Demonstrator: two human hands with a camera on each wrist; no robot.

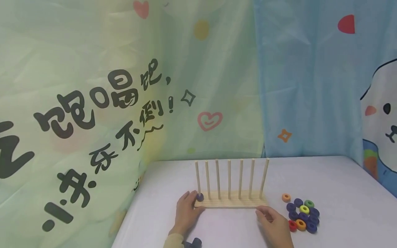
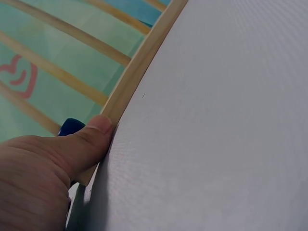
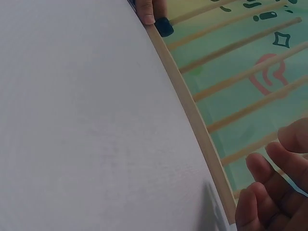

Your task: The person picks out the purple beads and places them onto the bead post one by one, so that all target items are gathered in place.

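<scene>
A pale wooden peg stand [image 1: 229, 204] has a row of several upright pegs. One dark blue ring [image 1: 200, 197] sits at the foot of its leftmost peg. My left hand [image 1: 185, 210] grips the left end of the base, its thumb against the front edge in the left wrist view and the fingers behind, beside the ring. By the front right corner of the stand is my right hand [image 1: 274, 224], its fingers loosely bent. Nothing is between those fingers [image 3: 260, 168] in the right wrist view.
To the right of my right hand lies a cluster of loose rings, among them dark blue [image 1: 314, 220], yellow, green, red and orange ones. A single orange ring [image 1: 284, 200] is at its upper left. Behind the white table [image 1: 341, 179] hangs a printed curtain [image 1: 198, 79].
</scene>
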